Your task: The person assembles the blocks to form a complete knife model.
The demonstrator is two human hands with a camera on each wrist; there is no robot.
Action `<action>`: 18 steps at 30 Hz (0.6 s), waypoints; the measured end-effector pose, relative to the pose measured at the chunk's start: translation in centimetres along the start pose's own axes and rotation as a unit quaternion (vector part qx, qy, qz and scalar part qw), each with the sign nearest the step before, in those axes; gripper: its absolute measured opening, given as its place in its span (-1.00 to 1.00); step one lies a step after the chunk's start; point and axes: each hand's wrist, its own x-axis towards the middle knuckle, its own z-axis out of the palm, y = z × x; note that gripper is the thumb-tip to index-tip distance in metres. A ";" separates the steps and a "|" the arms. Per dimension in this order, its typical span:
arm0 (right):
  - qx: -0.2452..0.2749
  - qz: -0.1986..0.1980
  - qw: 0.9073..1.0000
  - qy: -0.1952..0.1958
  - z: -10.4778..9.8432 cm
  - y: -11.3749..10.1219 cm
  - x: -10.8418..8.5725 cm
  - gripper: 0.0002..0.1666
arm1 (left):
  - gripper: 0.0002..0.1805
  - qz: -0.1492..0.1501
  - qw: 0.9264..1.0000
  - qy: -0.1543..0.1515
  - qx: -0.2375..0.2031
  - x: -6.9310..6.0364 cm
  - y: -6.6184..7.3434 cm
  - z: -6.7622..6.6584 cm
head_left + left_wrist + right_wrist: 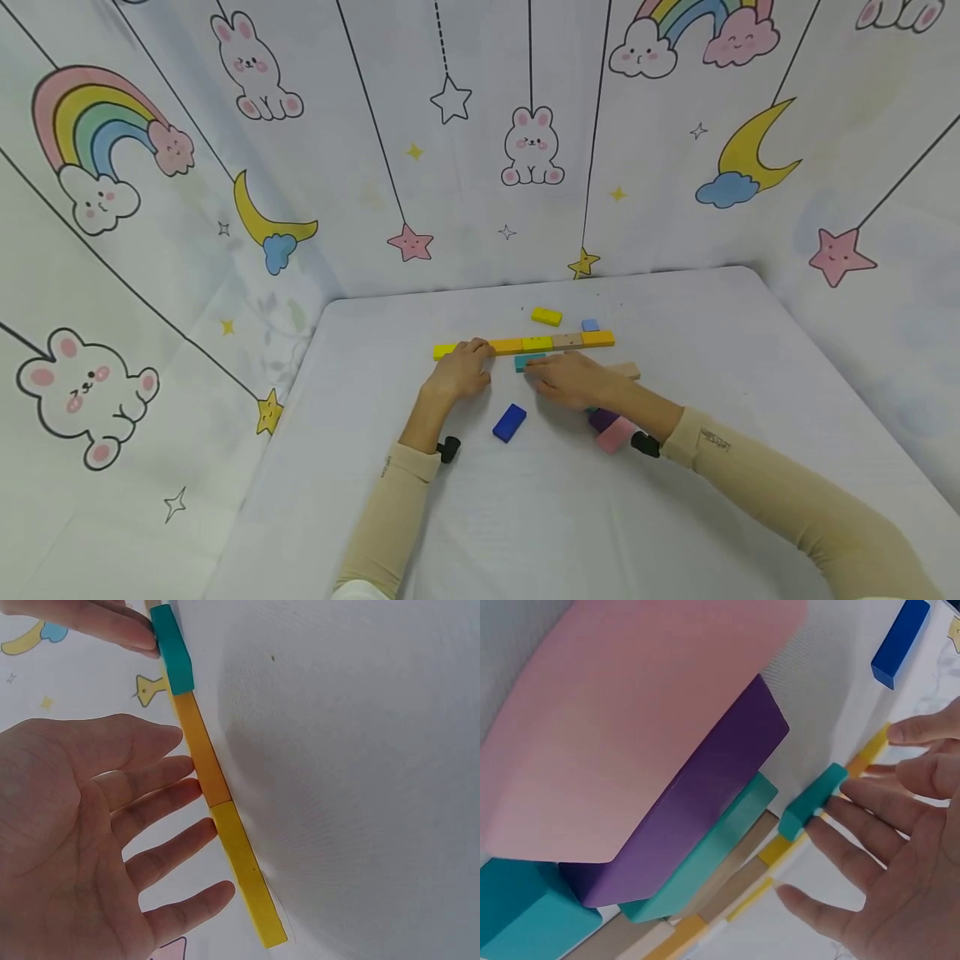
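Observation:
A straight row of yellow, orange and wood-coloured blocks lies end to end on the white table. My left hand has its fingertips against the near side of the row, beside an orange block and a yellow block; the fingers are extended, loosely bent. Just in front of the row lies a teal block. The fingertips of my right hand touch this teal block, fingers extended and not wrapped round it. Part of the teal block is hidden by the right hand in the head view.
A dark blue block lies nearer, between the forearms. Under the right forearm sit a pink block, a purple block and more teal blocks. Behind the row are a yellow block and a light blue block.

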 end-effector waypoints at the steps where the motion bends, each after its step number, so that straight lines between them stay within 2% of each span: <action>1: 0.000 0.000 1.000 0.000 0.0 0.0 0.1 -0.49 | -0.48 0.000 1.000 0.000 0.000 0.0 0.0 0.0; 18: -0.010 -0.006 1.000 0.005 0.1 -0.6 1.1 -0.49 | -0.47 0.003 1.000 0.005 -0.001 0.2 -0.2 0.2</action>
